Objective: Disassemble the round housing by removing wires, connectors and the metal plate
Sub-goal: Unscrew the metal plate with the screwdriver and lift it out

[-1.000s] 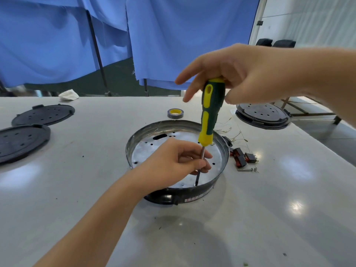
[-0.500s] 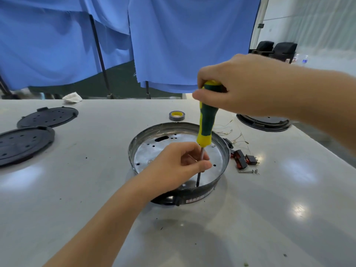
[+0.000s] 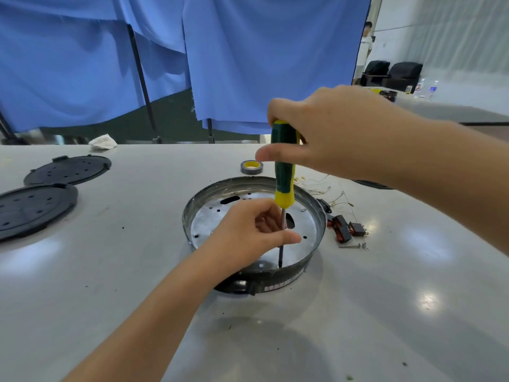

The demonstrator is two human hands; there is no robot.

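Observation:
The round dark housing [image 3: 308, 260] sits mid-table with a perforated metal plate [image 3: 209, 216] lying inside it. A green and yellow screwdriver [image 3: 283, 177] stands upright, its tip down at the plate's near edge by the housing wall. My right hand [image 3: 325, 133] grips the top of the handle. My left hand [image 3: 248, 232] pinches the steel shaft between thumb and fingers, just below the handle. Loose thin wires [image 3: 327, 191] lie to the right of the housing, beside black and red connectors [image 3: 344, 230] and a loose screw [image 3: 349, 245].
Two black perforated lids [image 3: 68, 169] [image 3: 30, 208] lie at the left. A roll of tape [image 3: 251, 167] sits behind the housing. Another black lid [image 3: 371, 184] is partly hidden under my right arm. Blue curtains hang behind the table; a person stands far right.
My right hand has twisted on the handle and its fingers now wrap round the top. The camera has tilted up a little. My left hand stays on the shaft.

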